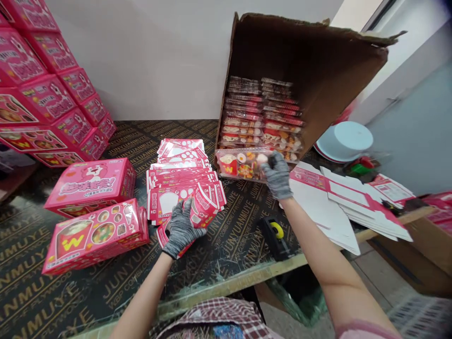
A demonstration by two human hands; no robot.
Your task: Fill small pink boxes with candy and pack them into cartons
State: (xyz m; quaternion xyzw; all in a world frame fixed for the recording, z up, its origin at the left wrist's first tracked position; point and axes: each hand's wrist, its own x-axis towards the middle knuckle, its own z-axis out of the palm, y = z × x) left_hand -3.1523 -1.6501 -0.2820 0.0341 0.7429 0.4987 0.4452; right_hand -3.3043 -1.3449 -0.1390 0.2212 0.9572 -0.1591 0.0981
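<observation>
My left hand, in a grey knit glove, is closed on a pink printed flat box at the near end of a spread pile of flat boxes. My right hand, gloved too, grips the right end of a clear candy pack printed or filled with food shapes. This pack lies across the front of a brown cardboard carton on its side. Inside the carton, similar packs stand in two rows. The right fingertips are partly blurred.
At left are a closed pink box, a pile of filled pink boxes and a tall stack of pink boxes. A tape dispenser sits near the table edge. White unfolded cardboard and a pale blue basin are at right.
</observation>
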